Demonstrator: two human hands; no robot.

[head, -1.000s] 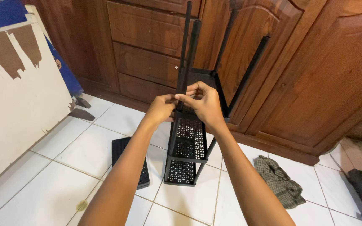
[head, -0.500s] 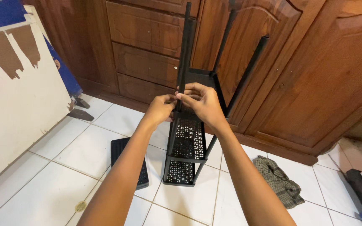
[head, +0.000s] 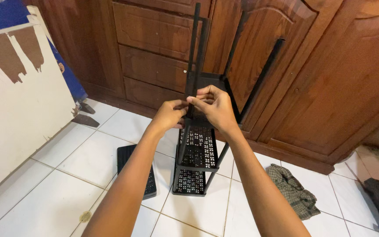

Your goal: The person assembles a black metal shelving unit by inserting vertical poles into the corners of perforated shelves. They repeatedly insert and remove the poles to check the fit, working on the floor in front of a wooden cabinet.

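Change: honestly not much. Compared with a second ago both hands sit at the same spot on the front post, fingers just a touch more pinched together, and the rack hasn't budged. So I'd guess it's fiddly work at one joint going on, not a new step.

Cabinets: big dark-brown wooden cabinet wall (head: 330,87) with drawers and panelled doors fills the whole back, right behind the rack.

Board: large white flat board with ragged brown torn patches (head: 18,114) leans at the left; behind it a blue flat panel (head: 73,83), could be a carton, too cut off to tell. It has pale print up top, a blur at this size.

Floor: white tiled floor (head: 44,175) carries everything.

Rack: tall black metal shelf rack with perforated trays (head: 196,160) stands upright on the floor just in front of the cabinets, thin black posts sticking up past the hands.

Loose tray: black perforated flat shelf panel (head: 137,171) lies on the tiles just left of the rack.

Cloth: crumpled grey-green checked rag (head: 294,191) on the floor, right of the rack, apart from it.

Right hand (head: 216,109): grip is closed round the front post, fingertips pinching it.

Left hand (head: 169,115): grip curled in, fingertips meeting the right hand's at the same post; whether it holds a small part I can't tell.
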